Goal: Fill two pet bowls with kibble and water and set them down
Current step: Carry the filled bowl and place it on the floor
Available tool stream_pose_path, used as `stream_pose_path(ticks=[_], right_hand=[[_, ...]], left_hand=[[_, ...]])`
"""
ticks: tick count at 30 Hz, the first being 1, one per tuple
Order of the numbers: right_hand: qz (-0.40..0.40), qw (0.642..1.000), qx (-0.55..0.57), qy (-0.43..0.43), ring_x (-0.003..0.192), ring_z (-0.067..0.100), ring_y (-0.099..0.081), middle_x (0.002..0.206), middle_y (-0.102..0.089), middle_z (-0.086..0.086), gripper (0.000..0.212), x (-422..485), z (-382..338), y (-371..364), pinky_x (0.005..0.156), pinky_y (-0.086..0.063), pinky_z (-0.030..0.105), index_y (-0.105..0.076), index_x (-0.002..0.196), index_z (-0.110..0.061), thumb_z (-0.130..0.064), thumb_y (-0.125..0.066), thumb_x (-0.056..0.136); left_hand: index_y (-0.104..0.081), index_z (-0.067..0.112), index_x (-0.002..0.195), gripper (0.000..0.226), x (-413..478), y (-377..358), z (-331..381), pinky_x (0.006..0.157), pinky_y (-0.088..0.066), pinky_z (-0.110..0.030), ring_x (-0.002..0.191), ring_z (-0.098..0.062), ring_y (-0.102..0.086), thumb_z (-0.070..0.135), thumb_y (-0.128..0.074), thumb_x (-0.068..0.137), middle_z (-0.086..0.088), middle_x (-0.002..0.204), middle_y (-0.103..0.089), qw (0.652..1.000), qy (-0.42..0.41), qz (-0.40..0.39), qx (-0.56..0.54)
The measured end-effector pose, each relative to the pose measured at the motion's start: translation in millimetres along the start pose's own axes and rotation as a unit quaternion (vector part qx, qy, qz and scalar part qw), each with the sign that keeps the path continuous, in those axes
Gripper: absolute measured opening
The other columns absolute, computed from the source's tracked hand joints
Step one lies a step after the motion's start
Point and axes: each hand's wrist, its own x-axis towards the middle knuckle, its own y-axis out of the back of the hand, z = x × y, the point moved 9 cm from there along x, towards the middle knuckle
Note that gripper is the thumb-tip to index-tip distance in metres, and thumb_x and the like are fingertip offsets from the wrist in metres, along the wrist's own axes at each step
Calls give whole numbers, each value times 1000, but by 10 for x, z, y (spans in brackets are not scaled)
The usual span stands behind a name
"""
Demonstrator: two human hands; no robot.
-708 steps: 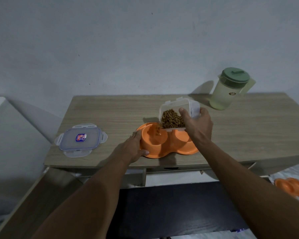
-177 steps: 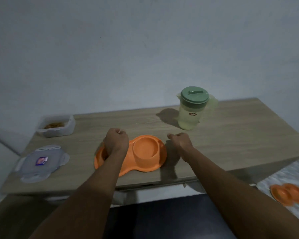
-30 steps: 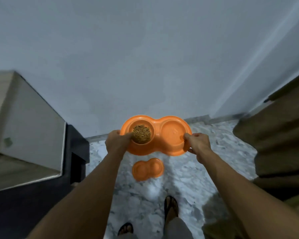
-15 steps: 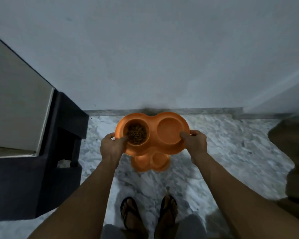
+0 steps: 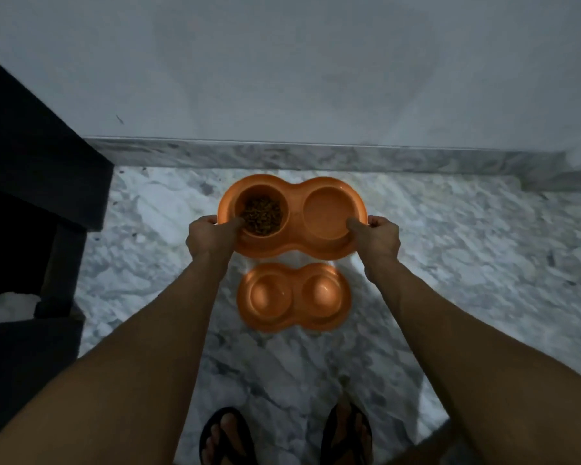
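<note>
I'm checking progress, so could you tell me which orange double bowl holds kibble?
The upper double bowl, held by the left hand and right hand, has kibble in its left cup; the floor bowl shows none.

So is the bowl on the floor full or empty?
No kibble: both cups of the floor bowl show bare orange, unlike the kibble in the held bowl. Water there, cannot tell.

An orange double bowl (image 5: 292, 243), kibble (image 5: 261, 216) in its left cup, is held level near a second bowl (image 5: 294, 297).
</note>
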Motion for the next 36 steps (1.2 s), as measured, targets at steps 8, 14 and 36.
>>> stream_pose_path(ticks=[8,14,36], right_hand=[[13,999,-35,21,79,27,-65,68,-61,1,21,846,693,-589,80,-56,44,-60,72,-16,-31,-74,77],[16,998,-49,22,97,31,-67,93,-69,10,34,1165,917,-838,91,-55,46,-67,102,-10,-34,-74,79],[-9,995,-81,60,99,33,-65,107,-69,18,57,1387,960,-1017,91,-53,49,-62,121,0,-45,-70,87]], left_hand=[[-61,11,61,30,848,-693,-604,61,-45,-29,64,-23,-56,33,-77,74,-5,59,-57,999,-37,10,29],[-60,11,62,32,1187,-941,-856,54,-39,-27,61,-21,-54,35,-77,75,-4,57,-55,998,-41,12,41],[-43,11,58,52,1472,-1015,-1000,57,-34,-34,63,-23,-46,49,-74,75,-5,58,-44,996,-75,27,50]])
